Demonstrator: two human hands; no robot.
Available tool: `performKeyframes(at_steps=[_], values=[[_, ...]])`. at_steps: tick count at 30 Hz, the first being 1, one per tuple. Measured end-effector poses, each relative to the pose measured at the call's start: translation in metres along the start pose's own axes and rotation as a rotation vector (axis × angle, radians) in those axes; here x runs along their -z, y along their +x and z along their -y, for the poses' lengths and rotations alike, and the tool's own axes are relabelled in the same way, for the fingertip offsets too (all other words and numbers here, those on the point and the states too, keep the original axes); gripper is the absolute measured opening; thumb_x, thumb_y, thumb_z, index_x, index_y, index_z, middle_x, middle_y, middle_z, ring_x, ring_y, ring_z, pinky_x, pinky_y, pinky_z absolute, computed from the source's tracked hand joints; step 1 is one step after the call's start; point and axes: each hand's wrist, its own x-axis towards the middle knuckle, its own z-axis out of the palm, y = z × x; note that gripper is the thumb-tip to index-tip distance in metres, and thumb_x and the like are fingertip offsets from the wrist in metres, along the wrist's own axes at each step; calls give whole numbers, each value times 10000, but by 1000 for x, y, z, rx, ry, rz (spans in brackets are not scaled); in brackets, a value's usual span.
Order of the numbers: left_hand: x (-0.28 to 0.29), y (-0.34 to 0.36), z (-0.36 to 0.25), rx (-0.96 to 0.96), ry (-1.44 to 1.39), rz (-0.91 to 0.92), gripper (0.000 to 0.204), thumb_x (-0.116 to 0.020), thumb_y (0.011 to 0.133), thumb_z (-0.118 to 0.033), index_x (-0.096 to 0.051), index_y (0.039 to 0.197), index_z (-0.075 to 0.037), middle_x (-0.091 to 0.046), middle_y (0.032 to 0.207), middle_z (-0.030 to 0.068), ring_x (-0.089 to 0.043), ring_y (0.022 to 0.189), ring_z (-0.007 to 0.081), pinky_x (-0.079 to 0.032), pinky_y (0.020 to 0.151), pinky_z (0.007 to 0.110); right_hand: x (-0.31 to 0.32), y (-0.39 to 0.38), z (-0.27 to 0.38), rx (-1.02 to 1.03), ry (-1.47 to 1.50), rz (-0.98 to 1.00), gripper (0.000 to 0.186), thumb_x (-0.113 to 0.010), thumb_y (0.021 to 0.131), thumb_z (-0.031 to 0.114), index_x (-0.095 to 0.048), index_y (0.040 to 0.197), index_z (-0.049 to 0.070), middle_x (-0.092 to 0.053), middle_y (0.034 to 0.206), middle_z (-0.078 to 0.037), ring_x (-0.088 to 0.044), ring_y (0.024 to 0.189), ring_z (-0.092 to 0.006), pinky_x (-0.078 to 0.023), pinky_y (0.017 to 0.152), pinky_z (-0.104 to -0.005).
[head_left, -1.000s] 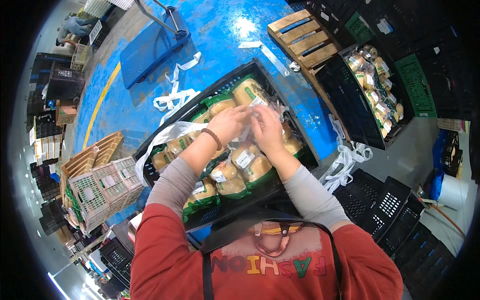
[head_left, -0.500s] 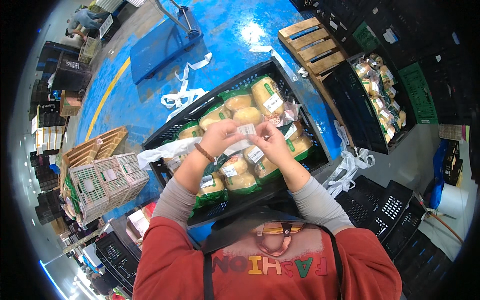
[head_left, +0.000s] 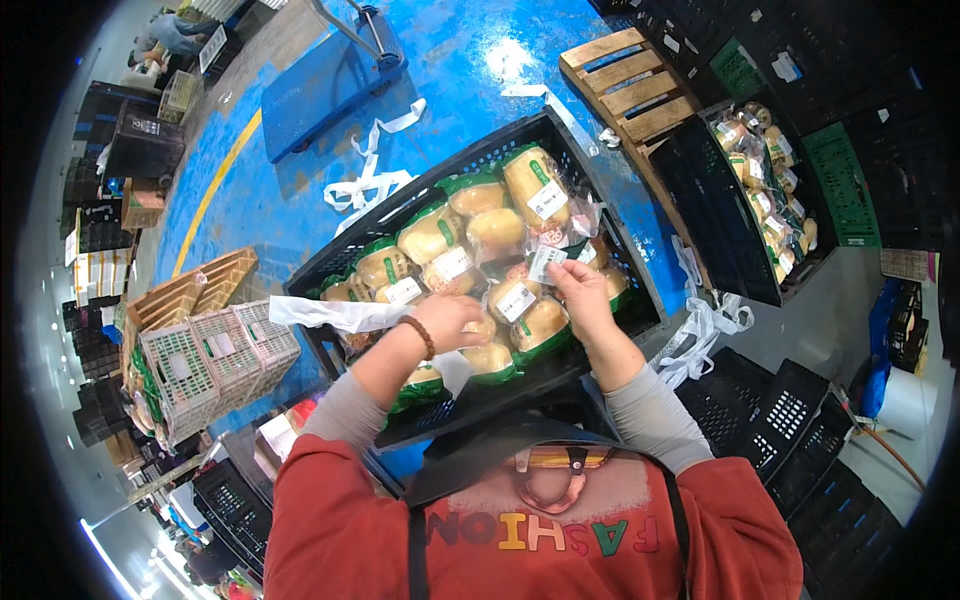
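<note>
Blue floor (head_left: 450, 70), label (head_left: 545, 263) in right hand (head_left: 587, 297), long axis leaning right

The floor (head_left: 455, 105) is painted blue, worn in patches and marked with a yellow line (head_left: 217, 190); glare (head_left: 508, 60) is cast on it toward the far end. A blue trolley (head_left: 318, 100) is parked there, well apart from a wooden pallet (head_left: 640, 92). Dark crates (head_left: 850, 70) are stacked along the right, and a lamp (head_left: 107, 559) is seen at lower left.

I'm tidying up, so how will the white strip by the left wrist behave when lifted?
The white strip is probably floppy, since it bends and wrinkles near the left hand. It's likely light, looking thin. It may tangle, as similar strips lie looped on the floor.
</note>
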Motion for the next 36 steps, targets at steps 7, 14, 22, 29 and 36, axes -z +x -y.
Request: performKeyframes(at_steps=[7,14,22,29,36], values=[[-27,62,3,356,-1053,-607,108,-631,820,-106,-606,866,-12,-591,889,38,-546,818,124,-439,738,251,-22,17,-25,203,-225,73,200,-637,819,161,-646,881,-29,-642,773,-75,-585,712,-138,-462,653,-276],[41,72,32,277,-270,-780,145,-615,776,-172,-603,755,-29,-571,1007,126,-491,1009,305,-390,878,394,-26,40,14,558,-1630,420,259,-582,805,294,-653,767,47,-648,810,-138,-613,739,-291,-489,662,-422],[27,131,22,334,224,-484,159,-621,745,-221,-646,741,-64,-514,1199,101,-391,1195,298,-307,1001,446,11,64,38,660,-1608,198,223,-529,836,228,-560,688,64,-607,640,-122,-616,604,-291,-494,551,-401],[22,149,9,528,287,-521,239,-653,678,-220,-643,874,-83,-489,1246,81,-400,1201,249,-281,1022,463,22,73,38,822,-1449,60,206,-597,794,184,-534,631,74,-584,615,-114,-592,567,-288,-481,526,-390],[13,108,33,51,278,-651,226,-662,712,-163,-617,934,-160,-544,1181,22,-466,1147,223,-308,1002,477,0,58,43,779,-1084,282,110,-618,757,87,-612,857,42,-624,814,-139,-613,752,-310,-499,657,-374]])
